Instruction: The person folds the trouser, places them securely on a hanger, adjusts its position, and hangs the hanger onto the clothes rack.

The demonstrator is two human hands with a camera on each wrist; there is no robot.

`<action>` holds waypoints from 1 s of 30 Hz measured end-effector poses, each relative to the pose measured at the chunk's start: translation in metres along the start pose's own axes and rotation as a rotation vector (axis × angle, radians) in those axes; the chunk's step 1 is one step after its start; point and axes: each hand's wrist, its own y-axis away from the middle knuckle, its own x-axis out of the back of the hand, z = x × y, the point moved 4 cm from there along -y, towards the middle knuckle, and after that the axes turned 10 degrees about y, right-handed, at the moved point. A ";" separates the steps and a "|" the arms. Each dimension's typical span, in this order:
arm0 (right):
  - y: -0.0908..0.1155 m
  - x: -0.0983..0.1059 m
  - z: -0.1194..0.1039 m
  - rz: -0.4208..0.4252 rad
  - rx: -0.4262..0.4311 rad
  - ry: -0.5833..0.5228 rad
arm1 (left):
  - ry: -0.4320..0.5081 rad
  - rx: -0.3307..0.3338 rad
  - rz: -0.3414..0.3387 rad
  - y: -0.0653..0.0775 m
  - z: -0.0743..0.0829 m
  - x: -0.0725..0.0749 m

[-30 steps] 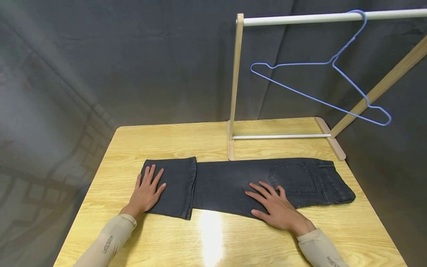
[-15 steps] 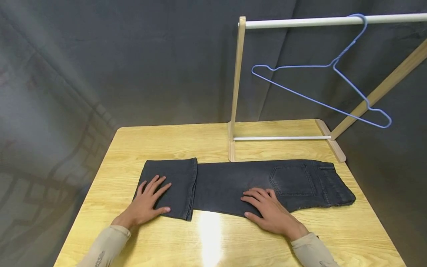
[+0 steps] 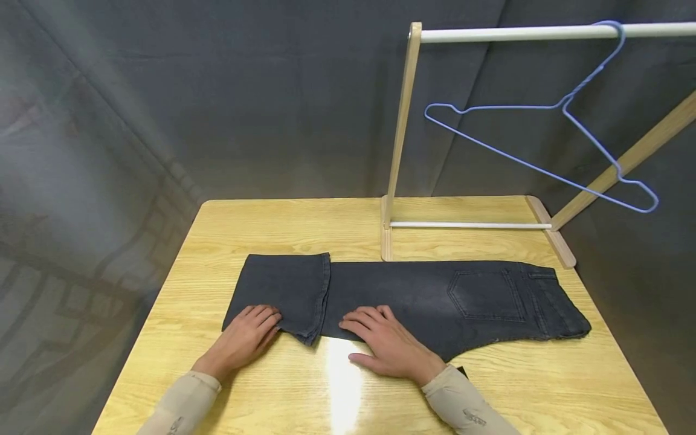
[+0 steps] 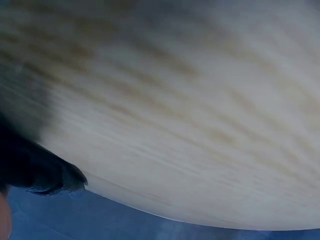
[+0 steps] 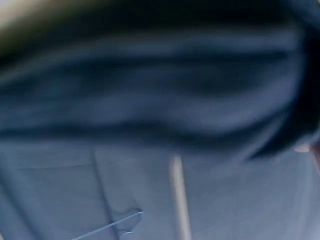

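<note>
Grey cloth (image 3: 304, 109) hangs behind the pale wooden worktop (image 3: 283, 223), and on my feed the dark jeans (image 3: 408, 290) lie flat across it, long axis running left to right. I see the waistband (image 3: 565, 305) at the right end and the folded leg (image 3: 283, 278) at the left, its hem (image 3: 325, 290) lying between the two hands. What I judge the coming move to turn on is that near long edge: both hands sit right at it, the left hand (image 3: 241, 338) at the folded end. Its grip looks closed on the cloth, though I can barely make out the thumb. I read the right hand (image 3: 388, 347) as loose, fingertips on the leg and thumb apart. It is nearer the blue hanger (image 3: 565, 101), up beyond on the rack (image 3: 402, 127)
</note>
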 end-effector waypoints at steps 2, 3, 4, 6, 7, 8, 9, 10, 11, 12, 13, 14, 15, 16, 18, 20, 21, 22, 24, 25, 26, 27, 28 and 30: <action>-0.009 -0.004 -0.005 0.004 0.010 0.035 | 0.036 0.000 0.065 -0.002 0.000 0.003; -0.013 -0.005 -0.007 0.006 0.010 0.052 | 0.053 0.001 0.093 -0.003 -0.001 0.005; -0.017 -0.006 -0.008 0.009 0.009 0.067 | 0.068 0.001 0.118 -0.004 -0.001 0.006; -0.025 -0.008 -0.010 0.030 0.000 0.083 | 0.083 0.001 0.156 -0.005 -0.002 0.009; -0.029 -0.008 -0.011 0.044 -0.010 0.086 | 0.083 -0.002 0.172 -0.005 -0.002 0.011; -0.033 -0.008 -0.012 0.057 -0.024 0.082 | 0.080 -0.002 0.186 -0.006 -0.002 0.012; -0.037 -0.008 -0.013 0.068 -0.040 0.074 | 0.079 -0.007 0.204 -0.006 -0.002 0.012; -0.041 -0.008 -0.014 0.077 -0.054 0.069 | 0.076 -0.012 0.224 -0.006 -0.002 0.013; -0.044 -0.008 -0.016 0.085 -0.066 0.067 | 0.078 -0.016 0.245 -0.007 -0.002 0.014; -0.047 -0.009 -0.017 0.088 -0.077 0.067 | 0.079 -0.019 0.264 -0.007 -0.002 0.014; -0.050 -0.010 -0.019 0.085 -0.086 0.073 | 0.081 -0.024 0.281 -0.007 -0.002 0.015; -0.052 -0.011 -0.021 0.082 -0.093 0.078 | 0.082 -0.027 0.293 -0.006 -0.002 0.015; -0.054 -0.012 -0.023 0.076 -0.098 0.083 | 0.083 -0.032 0.303 -0.006 -0.002 0.015; -0.056 -0.013 -0.025 0.073 -0.106 0.081 | 0.085 -0.039 0.307 -0.006 -0.002 0.015; -0.058 -0.014 -0.029 0.076 -0.125 0.063 | 0.087 -0.053 0.304 -0.006 -0.002 0.015; -0.061 -0.014 -0.033 0.092 -0.143 0.048 | 0.087 -0.061 0.296 -0.006 -0.003 0.015; -0.062 -0.013 -0.035 0.101 -0.147 0.048 | 0.087 -0.064 0.292 -0.005 -0.003 0.015; -0.064 -0.013 -0.037 0.112 -0.149 0.059 | 0.085 -0.065 0.291 -0.005 -0.003 0.015; -0.069 -0.013 -0.040 0.135 -0.144 0.115 | 0.082 -0.067 0.280 -0.004 -0.003 0.015; -0.071 -0.013 -0.042 0.147 -0.137 0.150 | 0.078 -0.069 0.270 -0.004 -0.003 0.015; -0.074 -0.014 -0.043 0.156 -0.130 0.189 | 0.074 -0.072 0.257 -0.003 -0.004 0.014; -0.076 -0.015 -0.043 0.168 -0.122 0.217 | 0.070 -0.078 0.242 -0.002 -0.003 0.013; -0.078 -0.015 -0.044 0.175 -0.116 0.239 | 0.065 -0.081 0.226 -0.001 -0.003 0.012; -0.081 -0.017 -0.043 0.180 -0.106 0.270 | 0.060 -0.084 0.195 0.000 -0.003 0.010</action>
